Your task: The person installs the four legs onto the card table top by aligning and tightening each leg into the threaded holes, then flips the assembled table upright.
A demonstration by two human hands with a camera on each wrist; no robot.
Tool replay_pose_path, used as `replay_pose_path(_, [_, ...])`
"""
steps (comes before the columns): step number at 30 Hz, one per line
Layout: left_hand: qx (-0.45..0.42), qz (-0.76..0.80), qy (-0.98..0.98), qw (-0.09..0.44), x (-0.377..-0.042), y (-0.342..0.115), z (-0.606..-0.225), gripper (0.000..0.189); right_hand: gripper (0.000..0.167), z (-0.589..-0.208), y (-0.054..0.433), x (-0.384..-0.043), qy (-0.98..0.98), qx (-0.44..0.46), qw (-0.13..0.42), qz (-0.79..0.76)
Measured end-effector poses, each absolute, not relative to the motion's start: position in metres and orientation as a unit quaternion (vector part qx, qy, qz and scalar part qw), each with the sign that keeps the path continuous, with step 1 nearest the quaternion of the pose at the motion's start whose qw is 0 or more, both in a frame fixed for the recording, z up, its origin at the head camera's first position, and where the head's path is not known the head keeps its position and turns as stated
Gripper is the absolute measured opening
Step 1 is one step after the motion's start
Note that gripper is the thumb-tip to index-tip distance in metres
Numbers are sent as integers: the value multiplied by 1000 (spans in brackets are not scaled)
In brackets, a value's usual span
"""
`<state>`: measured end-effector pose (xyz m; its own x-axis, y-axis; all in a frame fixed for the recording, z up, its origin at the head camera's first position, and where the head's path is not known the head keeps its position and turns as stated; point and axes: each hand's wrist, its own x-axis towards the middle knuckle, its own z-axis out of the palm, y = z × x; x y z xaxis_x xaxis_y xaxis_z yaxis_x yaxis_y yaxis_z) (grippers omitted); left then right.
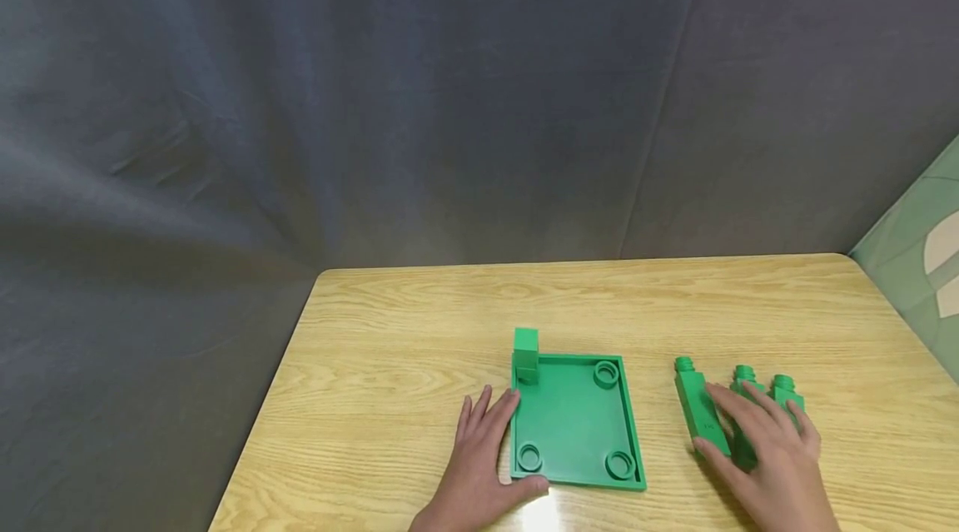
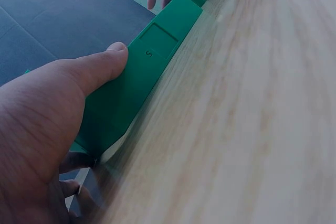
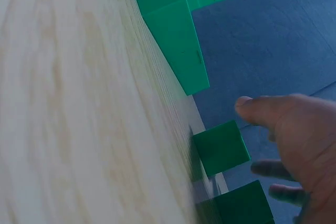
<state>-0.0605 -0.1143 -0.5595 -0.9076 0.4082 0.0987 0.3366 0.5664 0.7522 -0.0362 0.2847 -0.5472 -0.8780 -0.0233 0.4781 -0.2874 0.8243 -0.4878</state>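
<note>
The right hand (image 1: pixel 779 459), spread and gripping nothing, is closer to the green post (image 1: pixel 697 407) at its ten o'clock, lying on the tabletop (image 1: pixel 360 432) with its long axis eleven-to-five, than the left hand (image 1: pixel 474 469), whose straight fingers touch the tray (image 1: pixel 573 424).

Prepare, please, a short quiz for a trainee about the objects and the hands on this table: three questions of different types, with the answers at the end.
1. How many loose posts lie to the right of the tray?

2. True or false: the tray's near right corner holds an upright post.

3. What does the left hand touch?
a) the tray
b) the loose posts
c) nothing

Key:
1. Three.
2. False; a ring is there.
3. a
</note>
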Motion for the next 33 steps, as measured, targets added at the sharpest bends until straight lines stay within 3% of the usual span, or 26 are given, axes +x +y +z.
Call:
replay_pose_path(11, [205,416,884,53,-61,-113,-558,110,90,-549,289,-36,-935,116,261,209])
replay_pose_path(23, [208,410,886,49,-61,-114,-560,110,90,-550,287,-38,-924,141,296,196])
replay_pose_path(27, [209,411,886,51,-61,-114,-560,110,78,-550,287,-37,-924,138,284,217])
replay_pose_path(33, [207,410,887,53,-60,-114,-559,109,38,-548,286,-34,-921,119,271,254])
